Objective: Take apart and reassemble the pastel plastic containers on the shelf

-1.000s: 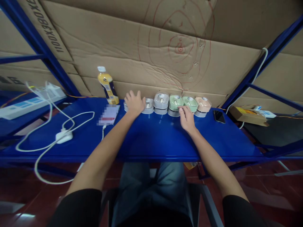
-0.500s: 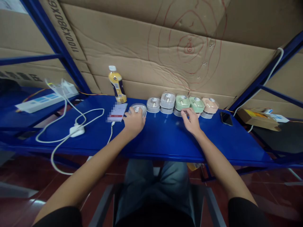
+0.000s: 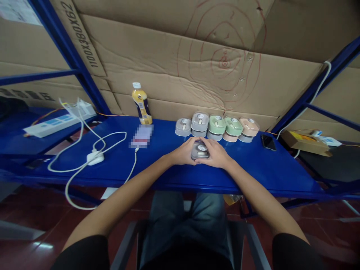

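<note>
Between my two hands, near the middle of the blue table [image 3: 168, 176], is a small grey box with a clear lid [image 3: 200, 150] and a round white sticker. My left hand [image 3: 183, 152] wraps round its left side, and my right hand [image 3: 216, 153] round its right side. Behind them stands a row of similar boxes: a single grey box [image 3: 183, 127], a grey stack [image 3: 200, 124], a green box on a grey one [image 3: 216, 125], a green box on a pink one [image 3: 233, 127], and a peach box on a grey one [image 3: 249, 128].
A yellow drink bottle [image 3: 142, 105] and a phone with a blurred screen [image 3: 141, 137] stand and lie to the left, near a white charger [image 3: 95, 157] and its cables. A dark phone [image 3: 268, 142] lies to the right. Cardboard [image 3: 157, 56] backs the table.
My left hand has brought the grey box from beside the left phone to the middle front. My right hand has left the row and closed round the same box.
</note>
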`<state>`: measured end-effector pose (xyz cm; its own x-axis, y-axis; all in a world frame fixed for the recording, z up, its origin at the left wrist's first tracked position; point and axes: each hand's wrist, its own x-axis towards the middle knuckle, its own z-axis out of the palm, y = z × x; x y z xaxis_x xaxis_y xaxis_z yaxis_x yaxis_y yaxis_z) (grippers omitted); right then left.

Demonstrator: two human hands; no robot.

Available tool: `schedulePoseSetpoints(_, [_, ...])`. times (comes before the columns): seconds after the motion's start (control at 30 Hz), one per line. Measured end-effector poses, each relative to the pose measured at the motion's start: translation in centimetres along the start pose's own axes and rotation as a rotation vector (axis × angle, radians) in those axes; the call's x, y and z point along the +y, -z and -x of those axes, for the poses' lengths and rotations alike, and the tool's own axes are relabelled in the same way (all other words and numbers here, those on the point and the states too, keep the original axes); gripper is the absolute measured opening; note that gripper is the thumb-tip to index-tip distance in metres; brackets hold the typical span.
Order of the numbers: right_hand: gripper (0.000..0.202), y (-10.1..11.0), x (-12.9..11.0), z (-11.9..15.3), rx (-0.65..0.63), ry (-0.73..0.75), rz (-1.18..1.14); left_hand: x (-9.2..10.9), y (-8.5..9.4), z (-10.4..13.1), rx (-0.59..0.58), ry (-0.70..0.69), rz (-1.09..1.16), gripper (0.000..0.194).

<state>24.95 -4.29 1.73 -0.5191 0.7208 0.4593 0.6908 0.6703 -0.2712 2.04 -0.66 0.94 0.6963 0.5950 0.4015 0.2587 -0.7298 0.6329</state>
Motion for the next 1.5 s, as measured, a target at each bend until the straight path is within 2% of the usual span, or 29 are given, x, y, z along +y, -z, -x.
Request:
schedulePoseSetpoints(0.13, [0.090, 0.2, -0.1, 0.0, 0.012, -0.045, 0.029, -1.4, -0.6, -0.1, 0.012, 0.102, 0.071, 0.118])
schedulePoseSetpoints(0.23, [0.074, 0.8, 0.5, 0.2, 0.082, -0.092, -0.068, -1.6, -0.4, 0.5, 0.026, 0.123, 0.018, 0.117])
schedulePoseSetpoints(0.3, [0.068, 1.5, 1.7, 0.5, 0.152, -0.161, -0.140, -1.5, -0.1, 0.9, 0.015, 0.099, -0.045, 0.103])
schedulePoseSetpoints(0.43, [0.069, 3.2, 5.0, 1.3, 0.212, -0.353, -0.210, -1.1, 0.6, 1.3, -0.044, 0.014, -0.125, 0.051])
schedulePoseSetpoints(0.53, [0.078, 4.4, 6.7, 1.7, 0.161, -0.447, -0.243, -0.9, 1.0, 1.3, -0.038, 0.012, -0.140, 0.040])
schedulePoseSetpoints(0.63, [0.084, 5.2, 7.2, 1.9, 0.105, -0.484, -0.248, -1.3, 1.8, 1.3, 0.022, 0.039, -0.143, 0.037])
schedulePoseSetpoints(0.83, [0.073, 5.4, 7.3, 2.0, 0.043, -0.505, -0.222, -3.5, 4.4, 2.2, 0.143, 0.151, -0.190, 0.043])
schedulePoseSetpoints(0.93, [0.074, 5.2, 7.2, 1.9, 0.041, -0.490, -0.236, -3.7, 4.6, 2.5, 0.148, 0.136, -0.187, 0.047])
schedulePoseSetpoints(1.0, [0.077, 5.0, 6.7, 1.8, 0.091, -0.441, -0.239, -3.2, 4.1, 2.5, 0.149, 0.102, -0.173, 0.057])
schedulePoseSetpoints(1.1, [0.080, 4.3, 5.2, 1.2, 0.156, -0.252, -0.237, -2.1, 2.8, 2.3, 0.144, 0.094, -0.157, 0.079])
schedulePoseSetpoints(1.23, [0.088, 2.7, 2.4, 0.2, 0.129, -0.032, -0.219, -0.9, 1.0, 1.7, 0.110, 0.114, -0.092, 0.095])
schedulePoseSetpoints(1.37, [0.092, 1.6, 0.3, -0.7, 0.062, 0.043, -0.150, -0.4, 0.2, 1.3, 0.097, 0.093, -0.017, 0.100])
schedulePoseSetpoints(1.5, [0.093, 1.5, -0.2, -0.9, 0.016, 0.035, -0.103, -0.4, -0.1, 1.2, 0.075, 0.141, -0.005, 0.115])
